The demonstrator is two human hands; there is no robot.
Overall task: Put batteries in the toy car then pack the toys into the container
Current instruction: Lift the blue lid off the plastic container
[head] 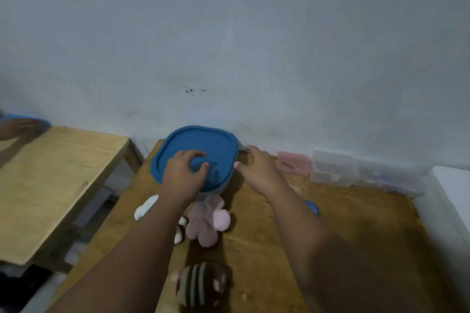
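A container with a blue lid (203,142) stands at the back of the wooden table (356,223), close to the wall. My left hand (181,173) rests on top of the lid with its fingers bent, pressing down. My right hand (256,168) is at the container's right edge, thumb and fingertips on the lid's rim near the back right corner. A pink plush toy (208,218) lies just in front of the container. A white plush (145,208) is partly hidden under my left forearm. A striped brown plush (201,284) lies near me. A small blue object (314,207) peeks out from under my right forearm.
A pink box (292,161) and clear plastic boxes (335,168) line the wall at the back right. A second, lower wooden table (50,185) stands to the left across a gap. A white surface (452,198) borders the table's right edge.
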